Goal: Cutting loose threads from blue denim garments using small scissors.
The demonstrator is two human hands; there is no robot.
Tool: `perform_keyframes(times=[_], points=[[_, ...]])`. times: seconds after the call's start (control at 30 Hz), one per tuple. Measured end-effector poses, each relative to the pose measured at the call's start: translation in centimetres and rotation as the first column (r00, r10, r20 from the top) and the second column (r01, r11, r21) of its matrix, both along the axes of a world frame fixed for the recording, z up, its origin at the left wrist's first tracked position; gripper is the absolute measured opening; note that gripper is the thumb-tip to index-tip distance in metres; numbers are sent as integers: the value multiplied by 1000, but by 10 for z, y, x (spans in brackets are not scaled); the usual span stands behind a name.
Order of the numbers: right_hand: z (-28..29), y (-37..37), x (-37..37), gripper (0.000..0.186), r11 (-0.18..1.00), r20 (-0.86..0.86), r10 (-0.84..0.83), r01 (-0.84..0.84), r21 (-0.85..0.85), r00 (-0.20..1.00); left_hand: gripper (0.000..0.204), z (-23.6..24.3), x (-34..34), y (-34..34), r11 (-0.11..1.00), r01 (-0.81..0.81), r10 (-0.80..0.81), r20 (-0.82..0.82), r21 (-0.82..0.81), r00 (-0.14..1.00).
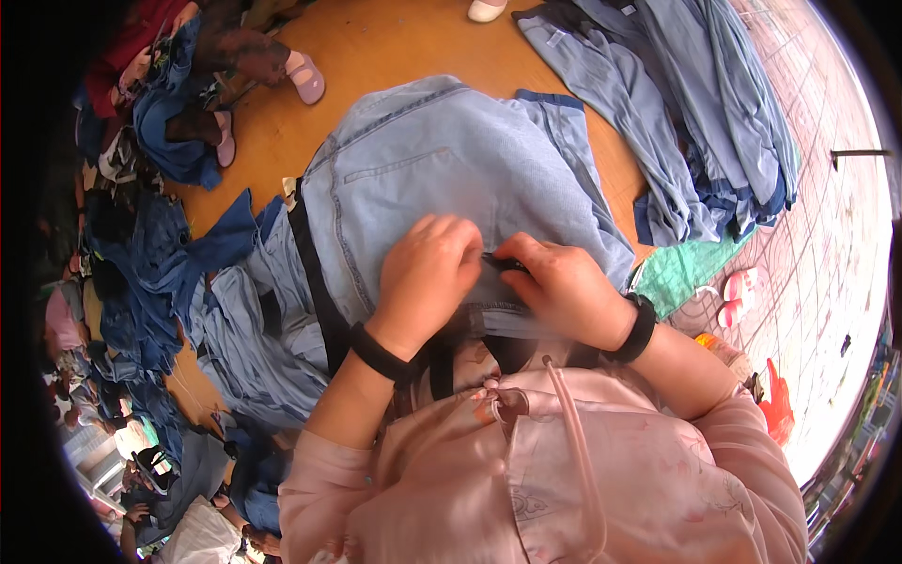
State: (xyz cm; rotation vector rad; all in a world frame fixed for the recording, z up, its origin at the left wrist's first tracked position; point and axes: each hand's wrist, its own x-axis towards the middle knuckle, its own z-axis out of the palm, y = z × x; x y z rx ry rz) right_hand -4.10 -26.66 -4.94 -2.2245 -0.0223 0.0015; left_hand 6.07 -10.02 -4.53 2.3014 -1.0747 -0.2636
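A light-blue denim garment (423, 141) with seams and a pocket slit is spread over my lap. My left hand (427, 273) rests on it with bent fingers closed toward the thumb; whatever they pinch is hidden. Close on its right, my right hand (568, 291) is closed around a small black tool (508, 263), mostly covered by the fingers, so its exact kind does not show. The tool's front end points at my left fingertips. Both hands sit over the near part of the cloth.
Light-blue denim pieces (658, 122) lie piled at the far right, beside a green cloth (686, 273). More pale denim (254, 329) and dark-blue denim (136, 282) heap up on the left. Another person's shoe (306, 80) rests on the orange-brown board (395, 47); several people sit along the left.
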Motion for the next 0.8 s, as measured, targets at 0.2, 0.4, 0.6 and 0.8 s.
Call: perform_keyframes(times=[0.2,0.4,0.6,0.8], points=[[2,2,2,22,1000,-19,-3,3,0,1000,8,1,-1,0,999,-19,19,0,-27,1000],[4,1,-1,22,998,-78,-38,43,56,996,7,0,1,1,998,-43,43,3,-36,999],[4,-5,-2,23,996,-98,-52,59,65,994,6,-7,4,5,983,-159,152,-75,-89,986],[3,-5,2,21,1000,-138,11,-12,-13,990,6,-4,3,5,984,-153,148,-61,-91,987]])
